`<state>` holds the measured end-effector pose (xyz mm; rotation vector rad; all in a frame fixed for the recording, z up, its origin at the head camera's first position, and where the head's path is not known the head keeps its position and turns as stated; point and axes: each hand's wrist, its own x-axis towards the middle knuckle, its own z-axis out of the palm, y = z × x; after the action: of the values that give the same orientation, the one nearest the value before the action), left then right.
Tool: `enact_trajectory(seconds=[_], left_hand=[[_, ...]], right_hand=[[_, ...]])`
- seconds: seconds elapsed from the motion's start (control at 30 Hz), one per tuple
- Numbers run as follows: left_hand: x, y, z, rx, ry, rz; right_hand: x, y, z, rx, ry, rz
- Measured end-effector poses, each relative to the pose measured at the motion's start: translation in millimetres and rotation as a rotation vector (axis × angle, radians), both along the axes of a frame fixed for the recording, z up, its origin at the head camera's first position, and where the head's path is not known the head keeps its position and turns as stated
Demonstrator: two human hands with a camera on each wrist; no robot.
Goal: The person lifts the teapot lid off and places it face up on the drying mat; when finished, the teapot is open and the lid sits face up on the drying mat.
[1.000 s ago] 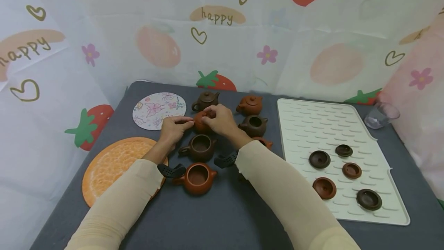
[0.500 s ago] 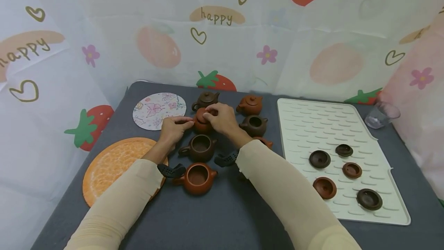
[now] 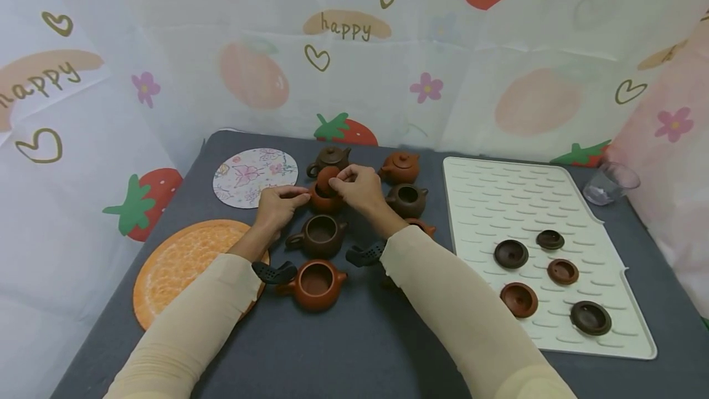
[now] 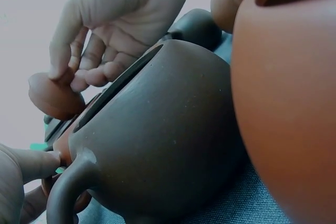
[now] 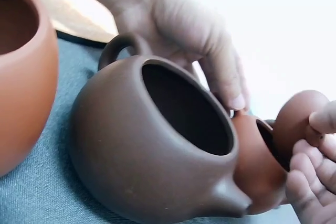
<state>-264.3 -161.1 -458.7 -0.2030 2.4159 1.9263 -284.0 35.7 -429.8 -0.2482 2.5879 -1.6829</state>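
In the head view, my right hand [image 3: 360, 189] pinches a round reddish-brown lid [image 3: 327, 178] by its knob, tilted up over the mouth of a small reddish-brown teapot [image 3: 325, 204]. My left hand [image 3: 275, 207] pinches that teapot's handle from the left side. The right wrist view shows the lid [image 5: 299, 114] on edge beside the dark opening, with the left fingers [image 5: 231, 87] at the handle. Just in front stands a lidless dark brown teapot [image 3: 322, 249], which covers much of the reddish one in the left wrist view. Nearest is a lidless orange-brown teapot [image 3: 317, 302].
Behind stand a lidded dark teapot [image 3: 331, 159] and a lidded orange-brown one [image 3: 400, 168]. An open dark teapot [image 3: 407, 208] is on the right. The white tray [image 3: 493, 196] carries several lids; a clear glass [image 3: 612, 185] stands beyond it. Round orange [image 3: 183, 270] and floral [image 3: 255, 171] mats lie left.
The lid has come off the reddish-brown teapot and tipped up on edge as my right hand lifted it slightly. My left hand has stayed at the handle.
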Motion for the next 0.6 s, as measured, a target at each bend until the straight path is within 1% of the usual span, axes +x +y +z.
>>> enact_trajectory(seconds=[0.1,0.2,0.27,0.4,0.5,0.6], left_hand=[[-0.2,0.1,-0.3,0.004,-0.004,0.001],[-0.5,-0.1,-0.7,-0.002,-0.006,0.002],[-0.6,-0.2,-1.1,-0.004,-0.005,0.003],[-0.5,-0.4,-2.0,-0.004,-0.006,0.003],[-0.1,-0.2,-2.3,-0.002,-0.001,0.003],[-0.3,0.2,-2.1,0.003,0.005,0.0]], right_hand=[[-0.4,2,0.5,-0.203,-0.076,0.018],[-1.6,5,0.5,-0.355,-0.126,0.036],[-2.4,7,-0.3,-0.411,-0.155,0.048],[-3.5,11,-1.8,-0.474,-0.238,0.078],[-2.6,13,-0.5,-0.562,-0.303,0.097],[-1.7,16,1.5,-0.653,-0.343,0.117]])
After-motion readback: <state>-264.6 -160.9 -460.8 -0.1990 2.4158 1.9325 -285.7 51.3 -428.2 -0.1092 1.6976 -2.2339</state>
